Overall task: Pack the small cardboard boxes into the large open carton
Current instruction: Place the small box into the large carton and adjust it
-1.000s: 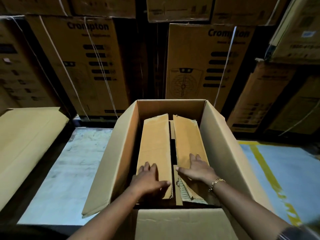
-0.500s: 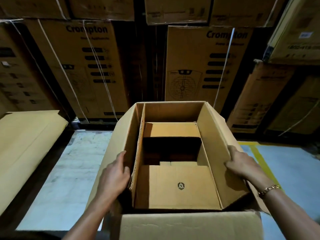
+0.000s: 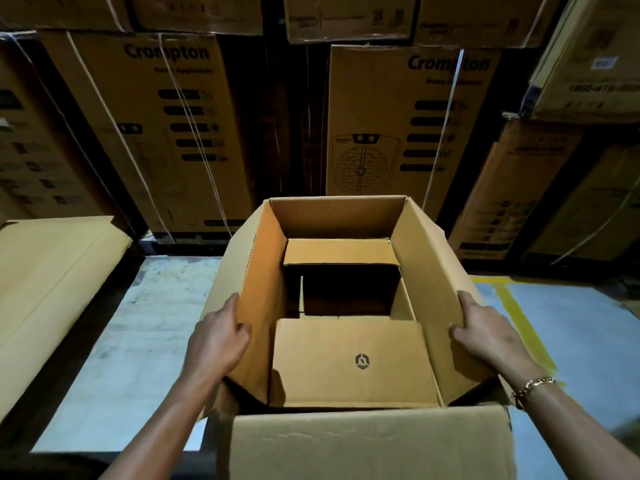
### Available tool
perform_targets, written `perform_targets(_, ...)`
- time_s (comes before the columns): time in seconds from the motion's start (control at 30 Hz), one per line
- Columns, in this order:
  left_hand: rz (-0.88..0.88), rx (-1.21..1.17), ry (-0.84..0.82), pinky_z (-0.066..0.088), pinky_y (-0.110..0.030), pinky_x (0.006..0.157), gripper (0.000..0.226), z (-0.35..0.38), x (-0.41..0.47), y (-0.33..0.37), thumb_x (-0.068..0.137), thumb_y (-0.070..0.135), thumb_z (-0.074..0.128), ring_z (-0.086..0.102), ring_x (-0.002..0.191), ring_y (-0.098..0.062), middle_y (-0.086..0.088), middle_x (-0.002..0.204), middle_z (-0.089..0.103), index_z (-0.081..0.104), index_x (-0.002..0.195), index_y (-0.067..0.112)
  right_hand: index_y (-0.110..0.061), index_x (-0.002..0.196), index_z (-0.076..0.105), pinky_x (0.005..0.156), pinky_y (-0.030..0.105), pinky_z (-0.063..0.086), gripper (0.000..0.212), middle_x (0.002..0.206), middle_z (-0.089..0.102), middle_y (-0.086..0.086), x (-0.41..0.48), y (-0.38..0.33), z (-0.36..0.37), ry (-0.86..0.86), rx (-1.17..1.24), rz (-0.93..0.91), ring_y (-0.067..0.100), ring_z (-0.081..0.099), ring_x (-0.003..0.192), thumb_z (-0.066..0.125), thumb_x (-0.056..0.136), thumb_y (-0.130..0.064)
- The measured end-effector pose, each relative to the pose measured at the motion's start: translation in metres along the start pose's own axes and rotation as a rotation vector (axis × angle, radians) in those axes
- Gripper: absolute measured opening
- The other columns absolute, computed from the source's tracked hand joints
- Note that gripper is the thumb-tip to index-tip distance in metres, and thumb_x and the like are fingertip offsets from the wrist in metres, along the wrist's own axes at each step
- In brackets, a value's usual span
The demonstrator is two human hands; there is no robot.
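Centrally, large open carton (image 3: 337, 216) on pale concrete floor (image 3: 138, 341), viewed from above and from its near end. Left hand (image 3: 216, 339) clamped on left side flap (image 3: 256, 271), fingers along the outer face and upper edge, thumb on the inner face. Right hand (image 3: 486, 336) gripping right side flap (image 3: 433, 271) in mirrored fashion, thumb likewise on the inner face. Hands well apart, one at each side of the opening. Gold chain bracelet (image 3: 533, 384) on the right wrist. Near flap (image 3: 370, 445) folded outward toward the viewer, between the two forearms.

Inside, near small box (image 3: 353, 386) lying flat against the near wall, closed, with a small hexagonal mark (image 3: 362, 361) printed on its top face. Far small box (image 3: 337, 251) against the far wall, top face lit, near side in shadow. Dark gap between the two boxes, too dim for its contents to be told.

Behind, tall stacked cartons printed "Crompton" (image 3: 166, 126), bound with pale strapping (image 3: 194, 133); fan drawing (image 3: 362, 168) on the one directly beyond the open carton. At left, flat sheet of folded cardboard (image 3: 52, 282), apart from the carton. At right, yellow tape line (image 3: 519, 320) on the floor.
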State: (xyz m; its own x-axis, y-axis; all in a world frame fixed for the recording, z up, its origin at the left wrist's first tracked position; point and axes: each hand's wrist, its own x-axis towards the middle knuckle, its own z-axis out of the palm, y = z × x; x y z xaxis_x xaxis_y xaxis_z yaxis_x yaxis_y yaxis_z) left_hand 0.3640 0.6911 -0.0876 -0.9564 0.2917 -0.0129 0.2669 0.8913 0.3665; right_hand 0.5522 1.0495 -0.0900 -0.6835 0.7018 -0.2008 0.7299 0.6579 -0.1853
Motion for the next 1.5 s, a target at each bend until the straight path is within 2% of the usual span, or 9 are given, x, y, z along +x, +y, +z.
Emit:
perform_targets(0.17, 0.07, 0.046, 0.091, 0.056, -0.036, 0.082, 0.066, 0.014, -0.008, -0.001, 0.101, 0.033, 0.058, 0.068, 0.1, -0.024, -0.011, 0.124, 0.068, 0.031, 0.158, 0.014, -0.012, 0.153, 0.029, 0.107, 0.042, 0.041, 0.061, 0.152, 0.037, 0.011, 0.003, -0.03, 0.003, 0.214, -0.524, -0.114, 0.032, 0.039, 0.137, 0.045, 0.095, -0.021)
perform_targets(0.33, 0.102, 0.099, 0.101, 0.05, -0.041, 0.098, 0.069, 0.018, -0.011, -0.004, 0.099, 0.031, 0.061, 0.056, 0.124, -0.029, -0.013, 0.142, 0.055, 0.031, 0.158, 0.013, -0.005, 0.16, 0.022, 0.126, 0.053, 0.003, 0.065, 0.168, 0.015, 0.021, 0.017, -0.095, 0.039, -0.084, -0.797, -0.265, 0.04, 0.007, 0.156, 0.04, 0.102, -0.027)
perform_targets(0.5, 0.25, 0.316, 0.151, 0.05, -0.048, 0.094, 0.067, 0.015, -0.009, -0.019, 0.085, 0.043, 0.074, 0.05, 0.125, -0.032, -0.011, 0.146, 0.046, 0.052, 0.145, 0.021, -0.021, 0.146, 0.052, 0.124, 0.053, 0.013, 0.062, 0.144, 0.058, 0.007, 0.037, -0.1, 0.042, -0.321, -0.409, -0.244, 0.028, 0.047, 0.14, 0.026, 0.103, -0.056)
perform_targets(0.63, 0.13, 0.073, 0.046, 0.045, -0.047, 0.105, 0.078, 0.017, -0.024, -0.016, 0.093, 0.076, 0.017, 0.042, 0.138, -0.027, -0.004, 0.154, 0.043, 0.053, 0.144, 0.029, -0.019, 0.095, 0.066, 0.096, 0.043, 0.038, 0.086, 0.095, 0.066, 0.002, 0.016, -0.086, 0.003, -0.332, -0.006, -0.177, 0.025, 0.063, 0.101, 0.011, 0.084, -0.085)
perform_targets(0.77, 0.064, 0.075, 0.0, 0.035, -0.049, 0.11, 0.101, 0.02, -0.042, -0.008, 0.08, 0.086, -0.001, 0.035, 0.141, -0.027, -0.004, 0.156, 0.042, 0.046, 0.15, 0.029, -0.021, 0.086, 0.073, 0.078, 0.033, 0.043, 0.049, 0.083, 0.069, 0.006, -0.021, -0.048, -0.016, -0.376, 0.059, -0.272, 0.018, 0.066, 0.088, 0.055, 0.093, -0.066)
perform_targets(0.87, 0.045, 0.069, -0.049, 0.028, -0.048, 0.116, 0.088, 0.027, -0.055, 0.005, 0.089, 0.081, 0.025, 0.027, 0.148, -0.026, -0.003, 0.164, 0.028, 0.022, 0.161, 0.03, -0.036, 0.096, 0.063, 0.107, 0.039, 0.031, 0.035, 0.113, 0.064, -0.014, -0.062, -0.024, -0.008, -0.188, -0.086, -0.358, 0.011, 0.053, 0.118, 0.059, 0.086, -0.07)
perform_targets(1.03, 0.158, -0.27, -0.137, 0.035, -0.041, 0.115, 0.084, 0.029, -0.074, 0.005, 0.099, 0.036, 0.06, 0.032, 0.149, -0.024, 0.001, 0.168, 0.02, 0.003, 0.16, 0.039, -0.033, 0.147, 0.045, 0.119, 0.037, 0.02, 0.083, 0.168, 0.017, -0.008, -0.082, 0.002, 0.008, -0.027, 0.092, -0.352, 0.02, 0.015, 0.154, 0.065, 0.074, -0.069)
perform_targets(1.27, 0.162, -0.296, -0.025, 0.047, -0.035, 0.092, 0.052, 0.032, -0.089, 0.003, 0.101, 0.031, 0.059, 0.058, 0.124, -0.025, -0.003, 0.144, 0.06, 0.046, 0.151, 0.026, -0.019, 0.152, 0.045, 0.109, 0.027, 0.035, 0.074, 0.162, 0.032, -0.006, -0.075, 0.008, 0.02, 0.036, 0.197, -0.397, 0.017, 0.039, 0.144, 0.077, 0.087, -0.031)
perform_targets(1.5, 0.153, -0.224, 0.109, 0.055, -0.049, 0.093, 0.055, 0.027, -0.089, 0.008, 0.103, 0.038, 0.051, 0.064, 0.118, -0.029, -0.006, 0.146, 0.057, 0.036, 0.155, 0.028, -0.035, 0.123, 0.058, 0.081, 0.03, 0.045, 0.038, 0.117, 0.057, -0.009, -0.074, -0.004, 0.02, 0.106, 0.303, -0.346, 0.015, 0.061, 0.107, 0.071, 0.088, -0.026)
